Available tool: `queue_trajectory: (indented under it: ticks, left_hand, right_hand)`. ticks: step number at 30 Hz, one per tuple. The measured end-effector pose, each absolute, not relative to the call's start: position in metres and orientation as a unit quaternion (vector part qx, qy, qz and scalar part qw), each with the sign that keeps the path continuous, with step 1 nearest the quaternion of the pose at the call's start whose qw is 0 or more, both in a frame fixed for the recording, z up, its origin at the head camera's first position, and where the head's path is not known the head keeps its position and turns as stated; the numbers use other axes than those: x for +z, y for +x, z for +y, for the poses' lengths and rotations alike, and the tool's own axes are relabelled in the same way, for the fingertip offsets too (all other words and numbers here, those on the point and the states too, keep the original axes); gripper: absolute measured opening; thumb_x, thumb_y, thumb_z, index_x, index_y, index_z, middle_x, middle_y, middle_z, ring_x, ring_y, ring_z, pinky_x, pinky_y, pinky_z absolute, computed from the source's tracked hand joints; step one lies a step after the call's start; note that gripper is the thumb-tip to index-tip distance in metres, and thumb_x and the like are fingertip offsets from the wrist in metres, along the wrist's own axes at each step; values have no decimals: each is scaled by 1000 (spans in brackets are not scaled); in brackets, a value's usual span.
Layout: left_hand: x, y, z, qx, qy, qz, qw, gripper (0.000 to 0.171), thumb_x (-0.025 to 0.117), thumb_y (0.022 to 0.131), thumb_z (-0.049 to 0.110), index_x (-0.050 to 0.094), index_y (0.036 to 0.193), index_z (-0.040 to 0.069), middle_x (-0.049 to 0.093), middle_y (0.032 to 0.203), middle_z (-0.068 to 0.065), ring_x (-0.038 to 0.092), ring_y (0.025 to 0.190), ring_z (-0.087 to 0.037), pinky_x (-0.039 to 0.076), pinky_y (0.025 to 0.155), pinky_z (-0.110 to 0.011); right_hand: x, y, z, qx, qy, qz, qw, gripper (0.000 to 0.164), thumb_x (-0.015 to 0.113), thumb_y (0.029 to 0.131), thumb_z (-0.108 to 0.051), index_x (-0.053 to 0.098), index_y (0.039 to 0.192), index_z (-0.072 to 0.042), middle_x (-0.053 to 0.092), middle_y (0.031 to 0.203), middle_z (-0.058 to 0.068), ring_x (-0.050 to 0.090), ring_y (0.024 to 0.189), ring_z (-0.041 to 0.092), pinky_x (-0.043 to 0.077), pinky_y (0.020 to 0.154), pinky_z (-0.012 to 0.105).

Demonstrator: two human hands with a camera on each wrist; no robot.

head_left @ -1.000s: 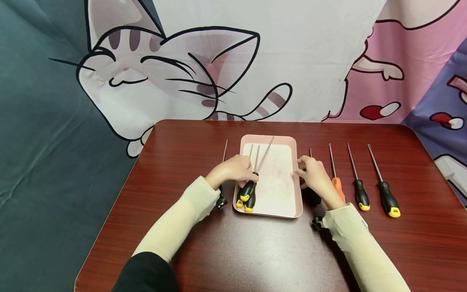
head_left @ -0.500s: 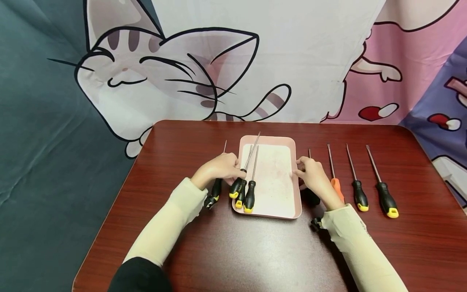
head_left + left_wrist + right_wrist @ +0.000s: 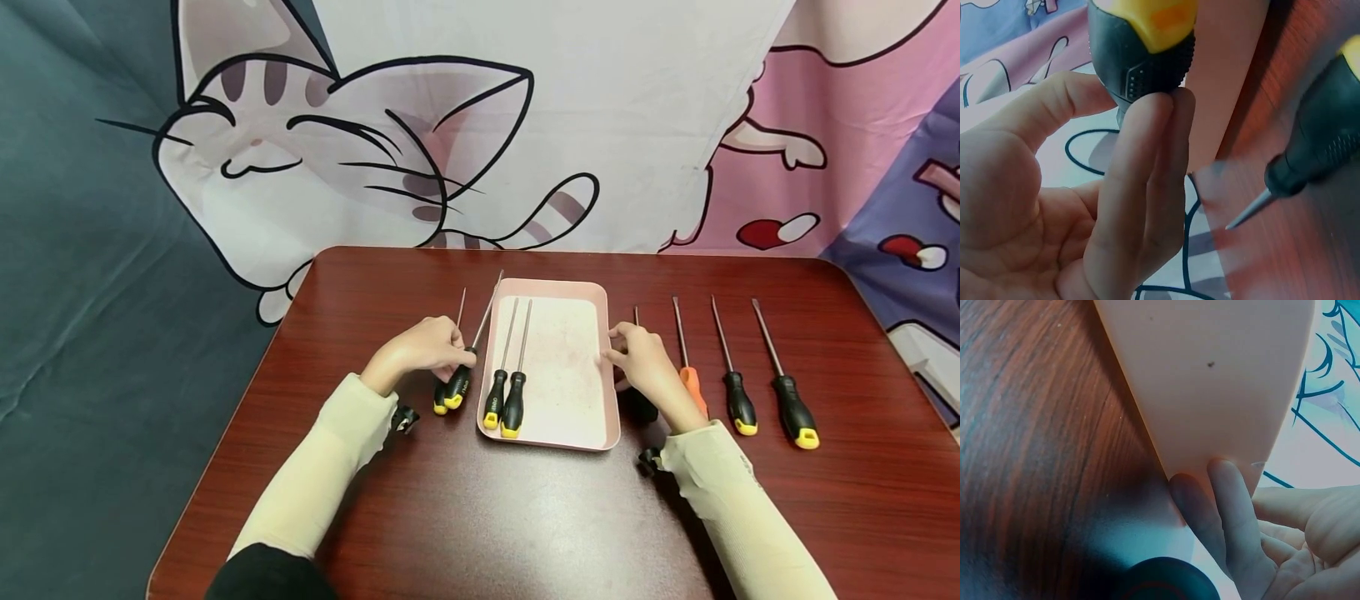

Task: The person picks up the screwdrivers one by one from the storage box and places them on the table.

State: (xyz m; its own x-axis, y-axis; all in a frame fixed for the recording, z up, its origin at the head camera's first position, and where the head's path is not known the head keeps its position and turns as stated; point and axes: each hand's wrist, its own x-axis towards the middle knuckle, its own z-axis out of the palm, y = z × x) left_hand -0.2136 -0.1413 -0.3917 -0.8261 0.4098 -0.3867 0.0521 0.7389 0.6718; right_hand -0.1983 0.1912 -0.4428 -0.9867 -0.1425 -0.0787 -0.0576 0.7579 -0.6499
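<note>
Left hand (image 3: 426, 347): thumb and fingers pinch the held screwdriver (image 3: 458, 387) near the top of its black-and-yellow handle, just outside the tray's near side.
Neighbouring screwdriver (image 3: 440, 400): partly hidden beneath the left hand, close beside the held one.
Pink tray (image 3: 566, 358): between the hands on the tabletop (image 3: 480, 517), with two screwdrivers (image 3: 504, 403) inside, on the left hand's side.
Right hand (image 3: 643, 353): fingers against the tray's outer wall, thumb at the rim, apparently a light steadying pinch.
Beyond the right hand: three more screwdrivers, orange (image 3: 692, 387) nearest, then two black-and-yellow ones (image 3: 741, 403).
Screwdriver step: seemingly a transfer between tray and tabletop; its direction cannot be told.
Left hand's next move: likely calls for a gentle lowering clear of the neighbouring screwdriver, then release.
</note>
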Motion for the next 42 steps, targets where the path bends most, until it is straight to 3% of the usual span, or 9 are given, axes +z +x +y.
queue_trajectory:
  ticks: [8,18,35,42]
  left_hand:
    - [-389,-214,-156,343,115,897,255,27,69,86,16,59,62,8,63,63,-5,70,58,-17,62,62,-28]
    - [-391,-214,-175,363,85,893,254,21,71,87,15,68,72,1,69,67,-8,71,59,-18,62,61,-29]
    - [-400,-212,-202,374,59,891,251,20,68,87,13,66,72,0,65,68,-8,67,56,-14,62,62,-29]
    - [-404,-213,-208,370,49,893,252,21,70,88,15,67,74,-1,65,69,-9,67,55,-13,62,61,-28]
  right_hand:
    - [-442,-198,190,-360,-48,929,70,34,64,96,-2,54,124,13,68,90,23,69,75,34,62,63,42]
    - [-442,-197,191,-340,-57,937,55,33,65,95,-3,57,122,13,68,86,21,66,75,31,58,68,45]
    - [-444,-198,190,-354,-57,931,70,34,63,97,-3,54,125,14,68,96,27,69,78,34,62,66,44]
    - [-443,-198,191,-336,-63,938,56,33,64,96,-3,56,123,14,69,96,28,69,80,36,60,72,49]
